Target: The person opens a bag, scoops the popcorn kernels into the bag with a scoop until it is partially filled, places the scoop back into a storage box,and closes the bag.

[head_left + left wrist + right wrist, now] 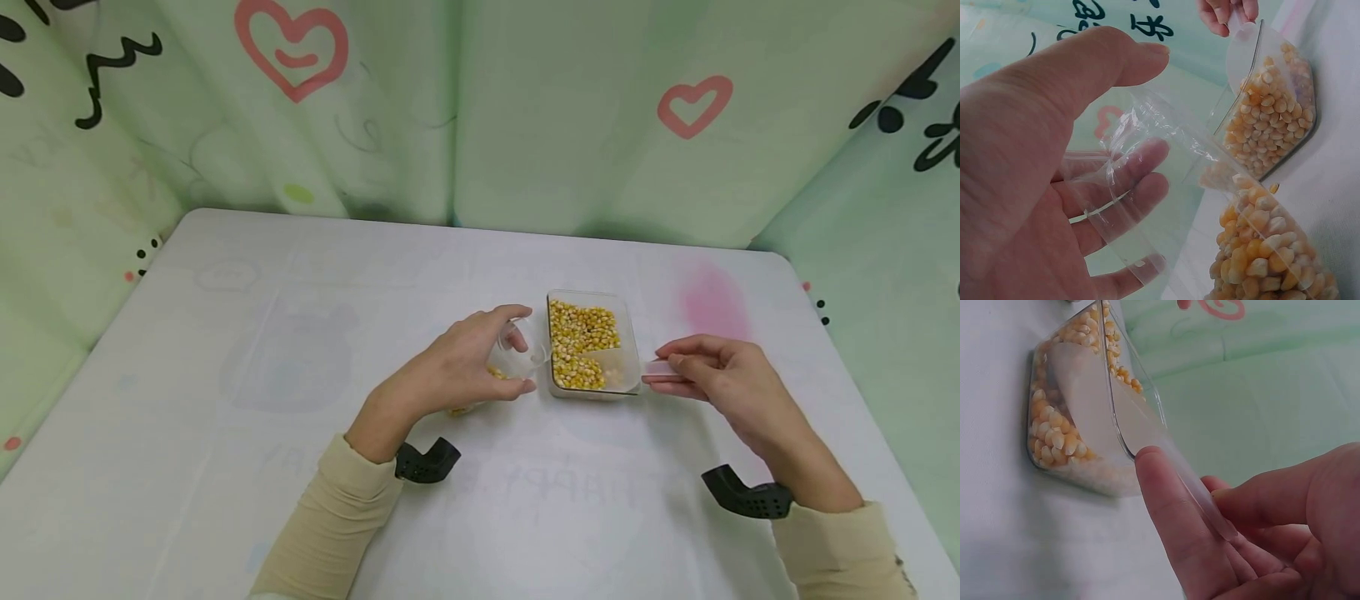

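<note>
My left hand curves round the upper part of a clear plastic bag, thumb and fingers spread apart at its mouth. Corn kernels fill the bag's lower part. Seen from the left wrist, several fingers show through the thin film. To the right stands a clear rectangular container holding more yellow corn kernels. My right hand pinches the handle of a translucent white scoop between thumb and fingers. The scoop's blade lies inside the container, among the kernels, and its handle crosses the right rim.
Both the bag and the container are on a white-covered table. A pink patch marks the cover behind my right hand. Green printed curtains hang beyond the table's back edge and along the sides. One loose kernel shows near the container.
</note>
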Tool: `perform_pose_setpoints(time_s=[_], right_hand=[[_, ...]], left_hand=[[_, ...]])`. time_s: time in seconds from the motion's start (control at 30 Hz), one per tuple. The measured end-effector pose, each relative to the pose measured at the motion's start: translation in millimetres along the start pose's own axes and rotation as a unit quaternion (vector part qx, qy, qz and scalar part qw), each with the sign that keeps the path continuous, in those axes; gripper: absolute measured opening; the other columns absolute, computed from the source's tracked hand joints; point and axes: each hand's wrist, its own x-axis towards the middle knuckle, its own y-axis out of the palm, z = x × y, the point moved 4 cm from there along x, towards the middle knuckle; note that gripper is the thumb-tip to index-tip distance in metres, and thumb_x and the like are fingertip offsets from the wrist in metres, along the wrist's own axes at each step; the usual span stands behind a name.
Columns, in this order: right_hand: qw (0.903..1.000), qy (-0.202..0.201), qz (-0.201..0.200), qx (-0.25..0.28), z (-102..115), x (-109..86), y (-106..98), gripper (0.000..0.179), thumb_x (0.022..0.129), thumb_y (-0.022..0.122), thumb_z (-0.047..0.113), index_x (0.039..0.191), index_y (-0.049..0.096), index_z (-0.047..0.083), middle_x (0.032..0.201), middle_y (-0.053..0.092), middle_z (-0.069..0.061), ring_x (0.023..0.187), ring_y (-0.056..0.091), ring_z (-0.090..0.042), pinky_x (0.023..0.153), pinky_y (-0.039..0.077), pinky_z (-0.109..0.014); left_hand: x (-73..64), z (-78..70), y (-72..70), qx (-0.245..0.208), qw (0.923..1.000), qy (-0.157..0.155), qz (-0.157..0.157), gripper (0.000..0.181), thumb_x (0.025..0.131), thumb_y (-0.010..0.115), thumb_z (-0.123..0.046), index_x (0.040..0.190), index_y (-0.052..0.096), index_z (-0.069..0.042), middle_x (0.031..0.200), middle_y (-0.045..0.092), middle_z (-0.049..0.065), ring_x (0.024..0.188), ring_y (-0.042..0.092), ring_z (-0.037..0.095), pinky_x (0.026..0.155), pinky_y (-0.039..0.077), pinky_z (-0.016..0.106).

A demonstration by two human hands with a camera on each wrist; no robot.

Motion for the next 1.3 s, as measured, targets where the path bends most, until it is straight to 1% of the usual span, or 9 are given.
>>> perform_pose_setpoints(time_s=[0.3,0.43,0.53,0.73,0.93,1.2,1.3], right_hand=[[0.9999,-0.001,-0.01,0.009,-3.0,0.0,-1.7,0.037,0.102,0.053,0.013,0.126,0.049,-0.015,0.099,0.073,0.009,0.09,0.075,-0.012,0.081,0.056,-0.021],[0.998,-0.004,-0.015,0.062,-4.4,-0.4,-2.5,0.034,0.1,0.057,0.01,0.123,0.05,-0.014,0.098,0.074,0.004,0.088,0.076,-0.015,0.08,0.057,-0.022],[0.9956,0.0,-0.018,0.092,-5.3,-1.0,-3.6,0.031,0.099,0.059,0.011,0.12,0.052,-0.012,0.097,0.074,0.001,0.086,0.076,-0.016,0.08,0.056,-0.022],[0.9966,0.007,-0.024,0.079,-4.4,-1.7,-6.1,0.032,0.099,0.059,0.013,0.12,0.054,-0.01,0.098,0.073,0.003,0.087,0.076,-0.016,0.081,0.055,-0.018],[0.9965,0.013,-0.03,0.077,-3.6,-1.2,-6.8,0.027,0.1,0.058,0.012,0.119,0.055,-0.008,0.097,0.073,0.002,0.086,0.076,-0.016,0.08,0.056,-0.021],[0.9958,0.014,-0.036,0.083,-1.8,-1.6,-7.3,0.03,0.099,0.059,0.013,0.12,0.054,-0.007,0.098,0.072,0.002,0.087,0.076,-0.016,0.081,0.056,-0.022],[0.9945,0.012,-0.041,0.095,-0.5,-1.2,-6.4,0.029,0.098,0.06,0.013,0.119,0.055,-0.007,0.097,0.072,0.002,0.086,0.076,-0.016,0.08,0.056,-0.023]], left_hand=[[0.1,0.6,0.5,0.002,1.0,0.003,-0.001,0.078,0.083,0.076,-0.033,0.148,0.038,-0.013,0.115,0.066,-0.001,0.114,0.057,0.023,0.098,0.044,0.036],[0.3,0.8,0.6,0.001,1.0,0.003,-0.001,0.078,0.083,0.076,-0.033,0.148,0.038,-0.012,0.115,0.066,-0.001,0.114,0.057,0.024,0.098,0.044,0.037],[0.3,0.6,0.6,0.001,1.0,0.003,-0.001,0.079,0.083,0.076,-0.033,0.149,0.038,-0.012,0.115,0.066,-0.001,0.114,0.057,0.024,0.098,0.045,0.037],[0.2,-0.5,0.1,0.006,1.0,0.004,-0.004,0.079,0.083,0.076,-0.034,0.149,0.038,-0.013,0.114,0.066,-0.003,0.114,0.057,0.022,0.1,0.044,0.038],[0.0,-0.5,-0.1,0.004,1.0,0.004,-0.003,0.079,0.083,0.076,-0.033,0.149,0.038,-0.013,0.114,0.066,-0.002,0.114,0.057,0.023,0.099,0.044,0.037],[-0.2,-0.4,-0.4,0.001,1.0,0.004,-0.002,0.079,0.083,0.076,-0.033,0.149,0.038,-0.011,0.115,0.066,-0.001,0.114,0.058,0.023,0.098,0.045,0.038],[-0.2,-0.3,-0.5,0.002,1.0,0.003,-0.003,0.079,0.083,0.077,-0.033,0.149,0.038,-0.012,0.115,0.066,-0.001,0.113,0.058,0.023,0.098,0.045,0.037]])
